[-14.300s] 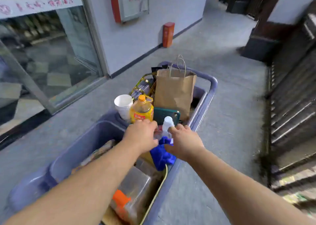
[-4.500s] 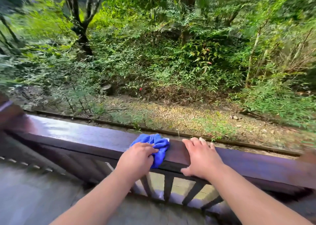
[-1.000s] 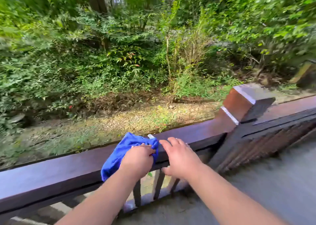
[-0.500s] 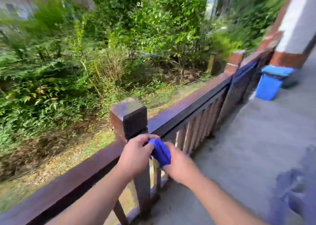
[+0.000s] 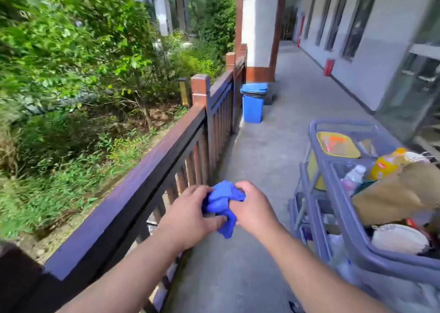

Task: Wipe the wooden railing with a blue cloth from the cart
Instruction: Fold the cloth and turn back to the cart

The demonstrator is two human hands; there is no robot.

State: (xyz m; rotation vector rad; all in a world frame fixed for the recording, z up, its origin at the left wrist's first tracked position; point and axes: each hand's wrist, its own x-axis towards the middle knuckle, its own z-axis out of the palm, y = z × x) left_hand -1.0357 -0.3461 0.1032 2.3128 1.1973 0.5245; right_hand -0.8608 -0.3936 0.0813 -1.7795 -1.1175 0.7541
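Observation:
A crumpled blue cloth (image 5: 222,204) is bunched between both my hands, in the air over the walkway floor. My left hand (image 5: 188,215) grips its left side and my right hand (image 5: 252,208) grips its right side. The dark brown wooden railing (image 5: 133,186) runs from the lower left up to a post at the centre, just left of my hands; the cloth is off it. The grey cart (image 5: 345,239) stands at the right, close to my right arm.
The cart holds a brown paper bag (image 5: 402,191), a yellow bottle (image 5: 385,162) and other supplies. A blue bin (image 5: 252,103) stands by the railing farther along. A white pillar (image 5: 258,27) and building wall line the concrete walkway. Bushes grow beyond the railing.
My view has swung right along the walkway, bringing the cart into sight. The cloth has come off the railing's top and is now gathered between both hands, away from the rail.

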